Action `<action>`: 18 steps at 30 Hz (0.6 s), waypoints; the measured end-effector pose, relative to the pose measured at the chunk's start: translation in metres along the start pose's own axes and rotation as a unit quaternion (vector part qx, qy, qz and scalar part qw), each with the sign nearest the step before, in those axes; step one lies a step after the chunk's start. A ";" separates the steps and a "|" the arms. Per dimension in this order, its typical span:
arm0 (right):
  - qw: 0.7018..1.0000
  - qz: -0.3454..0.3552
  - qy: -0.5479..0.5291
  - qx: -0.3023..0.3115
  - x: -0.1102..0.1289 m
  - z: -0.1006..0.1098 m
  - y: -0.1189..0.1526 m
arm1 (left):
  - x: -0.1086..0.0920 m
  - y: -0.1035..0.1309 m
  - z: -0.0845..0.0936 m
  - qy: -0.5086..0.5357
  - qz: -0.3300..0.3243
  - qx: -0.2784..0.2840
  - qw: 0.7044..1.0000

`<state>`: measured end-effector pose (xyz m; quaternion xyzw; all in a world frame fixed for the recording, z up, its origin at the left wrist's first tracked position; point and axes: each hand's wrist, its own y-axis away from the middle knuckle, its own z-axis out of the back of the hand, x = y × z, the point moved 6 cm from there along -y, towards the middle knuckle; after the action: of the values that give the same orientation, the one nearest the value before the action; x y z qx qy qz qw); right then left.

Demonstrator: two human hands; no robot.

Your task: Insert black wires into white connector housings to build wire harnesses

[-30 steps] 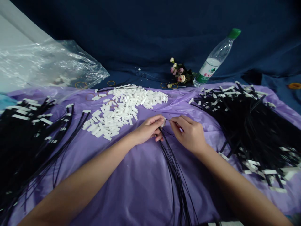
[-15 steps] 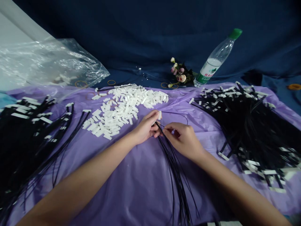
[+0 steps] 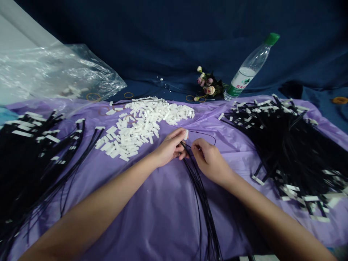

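Note:
In the middle of the head view, my left hand [image 3: 172,148] is closed, with a small white connector housing [image 3: 186,135] pinched upright at thumb and fingertips. A bundle of thin black wires [image 3: 199,185] passes through the same hand and hangs down over the purple cloth. One thin black wire [image 3: 208,134] arcs from beside the connector housing and curves back to my right hand [image 3: 210,159]. Those right fingers are pinched together on a wire, just right of the bundle; the wire's tip is too small to make out.
Loose white connector housings [image 3: 146,119] lie piled on the purple cloth [image 3: 152,210]. Black wires with white ends fill the left [image 3: 32,163] and right sides [image 3: 293,145]. Behind stand a tilted water bottle [image 3: 246,74], artificial flowers [image 3: 208,85] and a clear plastic bag [image 3: 81,69].
My right hand has shifted slightly right, away from the left fingertips and the bundle. A loose wire that stood apart at the bundle's right side has drawn out of sight.

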<state>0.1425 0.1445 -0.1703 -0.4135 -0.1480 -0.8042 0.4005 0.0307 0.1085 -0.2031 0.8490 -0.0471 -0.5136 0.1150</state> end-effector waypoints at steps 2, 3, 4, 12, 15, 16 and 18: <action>0.990 -0.053 -0.127 0.017 -0.005 0.002 -0.002 | 0.000 0.000 0.000 -0.003 0.005 0.003 1.000; 0.971 -0.094 -0.217 0.034 -0.008 0.002 -0.003 | 0.000 0.000 0.000 -0.004 0.009 0.002 1.000; 0.939 -0.136 -0.311 0.051 -0.010 0.002 -0.004 | 0.000 0.000 0.000 -0.005 0.013 0.000 1.000; 0.779 -0.172 -0.600 -0.055 -0.017 0.041 -0.013 | -0.001 0.001 -0.002 -0.007 0.024 0.003 1.000; 0.753 -0.160 -0.623 -0.137 -0.026 0.055 -0.015 | -0.001 0.001 -0.002 -0.008 0.024 0.009 1.000; 0.742 -0.152 -0.632 -0.162 -0.029 0.061 -0.016 | -0.002 0.001 -0.002 -0.008 0.023 0.011 1.000; 0.726 -0.127 -0.639 -0.222 -0.035 0.077 -0.016 | -0.002 0.002 -0.002 -0.005 0.022 0.014 1.000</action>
<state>0.1843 0.2163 -0.1490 -0.8837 -0.2373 -0.4034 0.0025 0.0317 0.1076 -0.1999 0.8465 -0.0738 -0.5146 0.1148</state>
